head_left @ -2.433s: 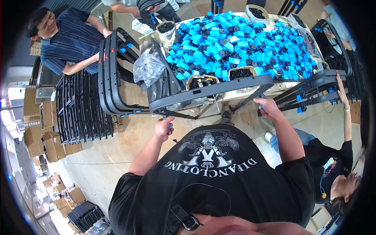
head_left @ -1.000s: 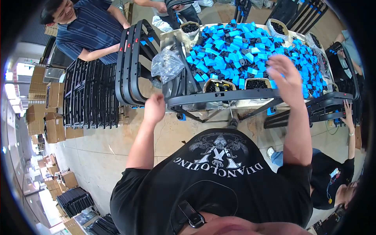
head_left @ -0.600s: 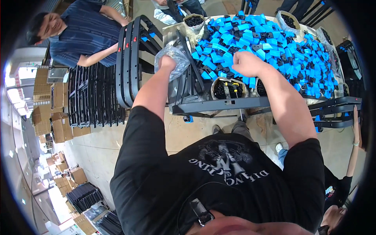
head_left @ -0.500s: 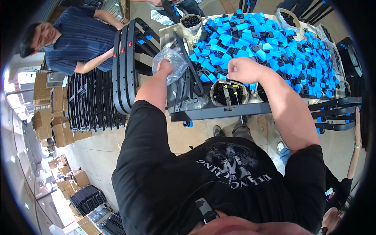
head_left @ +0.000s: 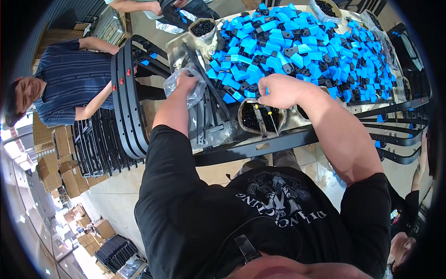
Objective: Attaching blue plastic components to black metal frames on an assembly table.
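My left hand point(head_left: 187, 83) reaches into a clear plastic bag point(head_left: 171, 85) at the table's left end; its fingertips are hidden. My right hand point(head_left: 281, 90) is closed in a pinch above a tub of small black parts point(head_left: 249, 122), and what it pinches, if anything, is too small to make out. In that tub, just below the hand, lies a screwdriver point(head_left: 270, 113) with a yellow and black handle, beside a flat metal strip. A long black metal bar point(head_left: 237, 152) runs along the table's near edge, between the table and my body.
Blue-and-black plastic pieces point(head_left: 297, 51) form a large heap behind my right hand. More tubs of black parts point(head_left: 203, 28) stand at the far edge. Curved black frames point(head_left: 127, 100) rise at left beside a person in a dark striped shirt point(head_left: 76, 81); others point(head_left: 399, 135) lie at right.
The whole view has turned and shifted, so the table sits farther left. My right hand stays pinched, a little lower over the tub. My left hand remains at the plastic bag.
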Available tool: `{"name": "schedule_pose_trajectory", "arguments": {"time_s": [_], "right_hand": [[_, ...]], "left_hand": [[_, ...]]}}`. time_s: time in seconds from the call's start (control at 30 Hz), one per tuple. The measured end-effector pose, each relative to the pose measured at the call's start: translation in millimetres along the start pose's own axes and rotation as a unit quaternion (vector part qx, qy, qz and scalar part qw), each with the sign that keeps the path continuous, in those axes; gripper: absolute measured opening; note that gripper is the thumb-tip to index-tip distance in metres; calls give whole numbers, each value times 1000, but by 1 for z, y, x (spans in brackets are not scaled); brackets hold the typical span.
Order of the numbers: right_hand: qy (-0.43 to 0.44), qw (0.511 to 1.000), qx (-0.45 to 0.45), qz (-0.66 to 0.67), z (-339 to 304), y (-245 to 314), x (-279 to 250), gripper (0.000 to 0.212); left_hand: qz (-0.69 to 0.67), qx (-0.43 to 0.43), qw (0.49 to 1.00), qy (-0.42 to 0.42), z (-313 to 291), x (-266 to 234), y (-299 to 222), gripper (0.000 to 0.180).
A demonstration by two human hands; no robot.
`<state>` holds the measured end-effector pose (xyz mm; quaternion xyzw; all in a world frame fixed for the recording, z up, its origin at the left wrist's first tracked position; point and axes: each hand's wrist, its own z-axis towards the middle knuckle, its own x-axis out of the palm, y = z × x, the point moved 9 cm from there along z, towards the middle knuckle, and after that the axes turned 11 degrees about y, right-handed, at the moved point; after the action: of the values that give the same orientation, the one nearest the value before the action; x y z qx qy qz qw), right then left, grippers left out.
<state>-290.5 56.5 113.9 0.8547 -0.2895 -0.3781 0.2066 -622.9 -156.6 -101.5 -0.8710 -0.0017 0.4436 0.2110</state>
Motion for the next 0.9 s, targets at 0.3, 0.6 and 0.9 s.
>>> {"name": "schedule_pose_trajectory", "arguments": {"time_s": [0.3,0.6,0.9], "right_hand": [[7,1000,20,2,1,-11,1,37],[-3,1000,-1,-22,2,-2,1,36],[22,1000,1,-23,1,2,4,35]], "left_hand": [[17,-11,999,-25,-17,-3,-12,58],[-384,-23,923,-7,-6,14,22,44],[-446,-101,860,226,36,60,44,11]]}}
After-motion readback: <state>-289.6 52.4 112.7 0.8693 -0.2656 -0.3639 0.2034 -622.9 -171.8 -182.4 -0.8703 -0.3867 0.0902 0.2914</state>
